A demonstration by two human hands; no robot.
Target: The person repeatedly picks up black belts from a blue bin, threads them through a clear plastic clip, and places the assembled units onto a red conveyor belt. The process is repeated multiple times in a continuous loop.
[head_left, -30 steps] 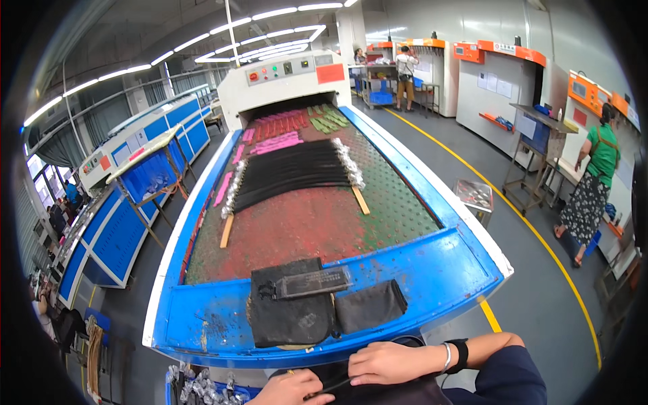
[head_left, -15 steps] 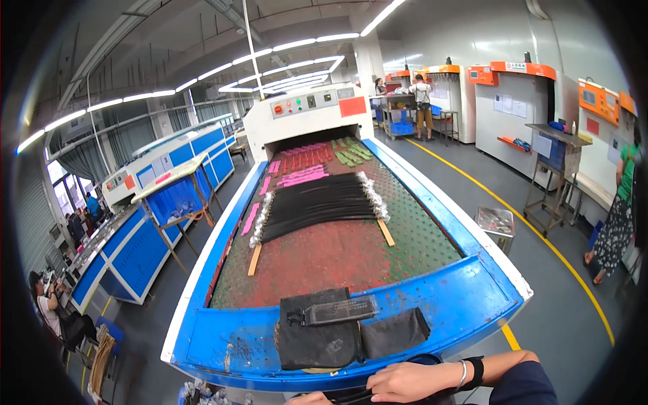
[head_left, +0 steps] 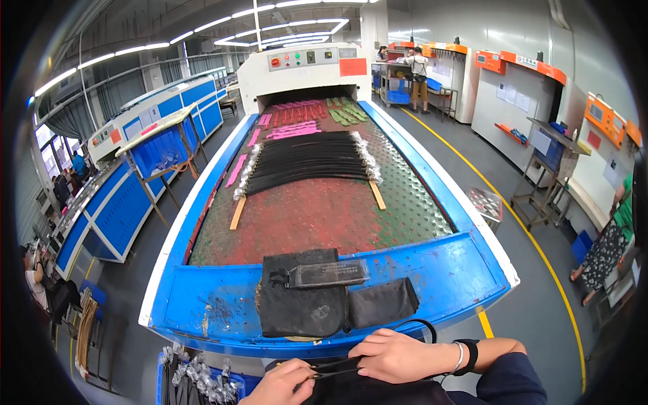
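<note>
At the bottom edge of the view, the right hand (head_left: 395, 356) lay palm down on a bundle of thin black straps (head_left: 378, 388) gathered against the person's body, its fingers (head_left: 368, 368) spread flat and slightly curled over the material, pressing it rather than gripping it. The left hand (head_left: 283, 385) was closed, its fingertips pinching the same straps just left of the right fingers, where a thin strand ran between the two hands. A black cord loop (head_left: 418, 325) arched up just beyond the right knuckles.

Ahead of the fingers, on the blue painted metal lip of the conveyor table (head_left: 445, 277), sat a stack of flat black fabric pads (head_left: 304, 304) with a dark rectangular plate (head_left: 327, 273) on top. Farther out on the red-green mesh belt (head_left: 310, 216) lay a row of long black straps with silvery ends (head_left: 307, 162). Below and left of the left hand hung a cluster of shiny metal clasps (head_left: 192, 378).
</note>
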